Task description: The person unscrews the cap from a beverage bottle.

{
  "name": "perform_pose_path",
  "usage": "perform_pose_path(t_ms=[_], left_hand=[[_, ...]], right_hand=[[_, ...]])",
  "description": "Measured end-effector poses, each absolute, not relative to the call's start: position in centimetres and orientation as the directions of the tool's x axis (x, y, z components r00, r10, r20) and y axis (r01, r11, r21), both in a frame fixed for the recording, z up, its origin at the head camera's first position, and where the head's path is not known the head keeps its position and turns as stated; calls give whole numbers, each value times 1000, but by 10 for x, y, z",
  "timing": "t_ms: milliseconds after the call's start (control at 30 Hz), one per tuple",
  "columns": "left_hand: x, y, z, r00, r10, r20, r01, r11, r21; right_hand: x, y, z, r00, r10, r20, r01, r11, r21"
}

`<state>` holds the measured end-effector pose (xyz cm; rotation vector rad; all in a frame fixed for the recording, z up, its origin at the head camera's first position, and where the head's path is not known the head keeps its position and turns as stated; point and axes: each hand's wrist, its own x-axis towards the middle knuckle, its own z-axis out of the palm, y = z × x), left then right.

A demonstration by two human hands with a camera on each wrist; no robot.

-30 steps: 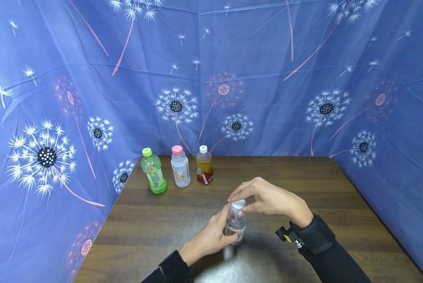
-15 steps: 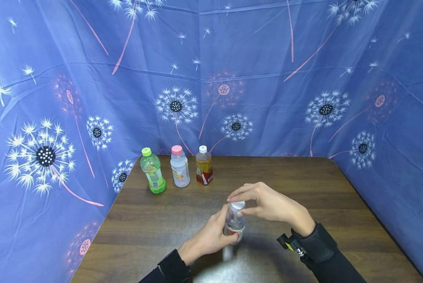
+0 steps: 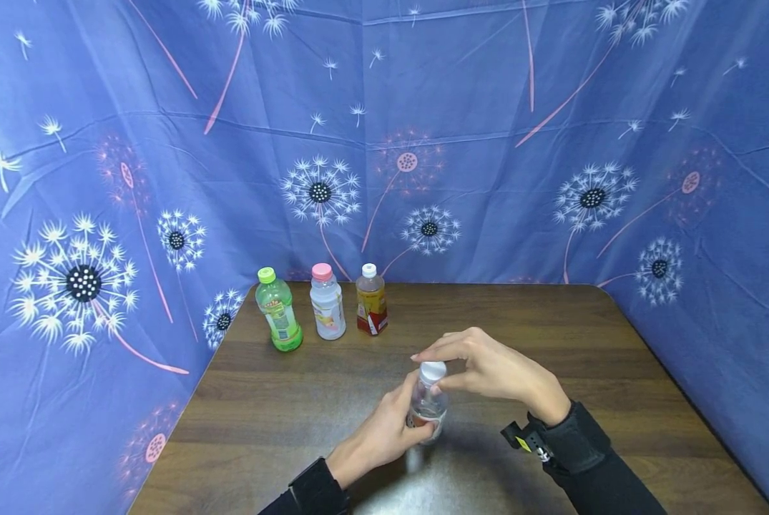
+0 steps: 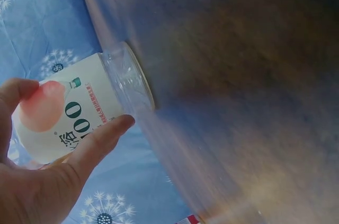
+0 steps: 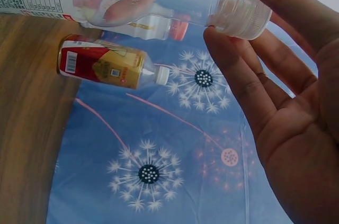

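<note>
A clear plastic bottle (image 3: 426,409) stands upright on the near middle of the table. Its white label (image 4: 87,105) carries a peach picture in the left wrist view. My left hand (image 3: 378,433) grips the bottle round its body, with the thumb across the front. From the right, my right hand (image 3: 496,368) pinches the pale bottle cap (image 3: 432,371) between thumb and fingers. In the right wrist view, fingertips lie on opposite sides of the ribbed, translucent cap (image 5: 244,12), and the palm faces the bottle's top.
Toward the back left of the wooden table (image 3: 519,322) stand three bottles in a row: a green bottle (image 3: 280,315), a white bottle with a pink cap (image 3: 328,309) and a red-and-yellow labelled bottle (image 3: 372,306). Blue dandelion-print cloth (image 3: 487,143) hangs round the back and sides.
My right fingers have shifted slightly on the cap and the index fingertip has lifted a little. The left hand keeps its grip, and the back bottles stay where they were.
</note>
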<state>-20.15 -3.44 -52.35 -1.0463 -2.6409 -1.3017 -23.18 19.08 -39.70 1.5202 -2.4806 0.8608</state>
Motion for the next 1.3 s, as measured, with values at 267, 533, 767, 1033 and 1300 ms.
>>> perform_pose_path(t_ms=[267, 533, 767, 1033, 1300], left_hand=[[-201, -33, -523, -793, 536, 288, 556, 447, 700], [-206, -38, -519, -824, 481, 299, 533, 479, 698], [-219, -62, -510, -883, 303, 358, 469, 556, 687], [-238, -104, -502, -921, 145, 363, 373, 600, 708], [-250, -138, -505, -946, 38, 321, 269, 645, 716]], right_hand=[[-229, 190, -405, -517, -761, 392, -843, 371, -391], [-223, 193, -411, -606, -685, 405, -791, 464, -399], [-225, 214, -423, -682, -606, 411, -731, 534, -426], [-228, 244, -441, -767, -524, 371, -642, 627, -441], [-225, 273, -454, -828, -445, 340, -559, 693, -456]])
